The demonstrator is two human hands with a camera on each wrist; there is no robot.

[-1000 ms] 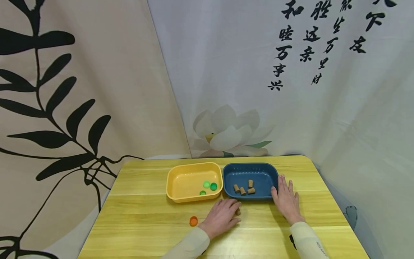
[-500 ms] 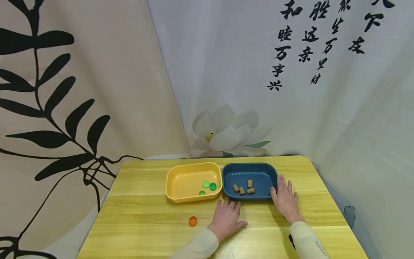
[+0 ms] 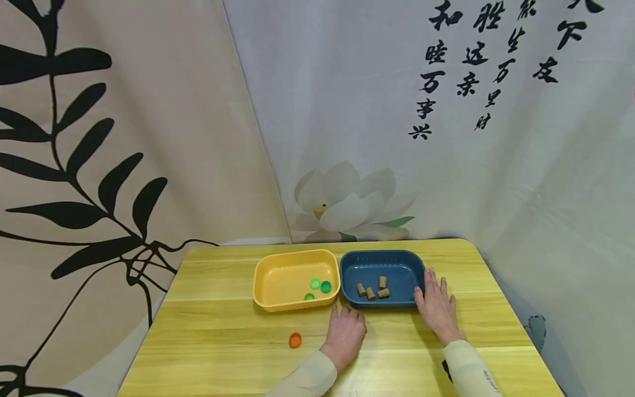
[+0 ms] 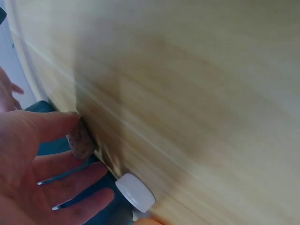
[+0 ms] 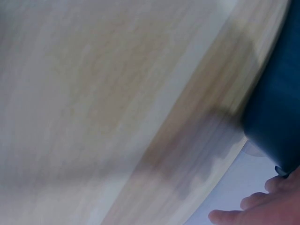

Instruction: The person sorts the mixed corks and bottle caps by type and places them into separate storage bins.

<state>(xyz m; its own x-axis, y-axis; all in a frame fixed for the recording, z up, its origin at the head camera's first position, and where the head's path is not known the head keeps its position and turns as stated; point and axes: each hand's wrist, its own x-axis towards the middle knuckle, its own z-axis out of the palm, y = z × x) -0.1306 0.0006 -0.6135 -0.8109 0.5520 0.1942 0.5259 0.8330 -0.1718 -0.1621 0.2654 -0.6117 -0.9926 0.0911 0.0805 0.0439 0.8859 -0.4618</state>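
In the head view my left hand is low over the table, just in front of the two trays. The left wrist view shows its thumb and a finger pinching a brown cork; the other fingers extend past it. A white cap lies beside those fingertips. My right hand rests with straight fingers against the right side of the blue tray, which contains several corks. An orange cap lies on the table to the left of my left hand.
A yellow tray stands left of the blue one, almost touching it. It holds green caps near its right end. The wooden table backs onto printed curtains.
My left hand has shifted slightly right and come over the cork in front of the trays. Its thumb, spread out half a second ago, is now tucked in. The right hand stays put.
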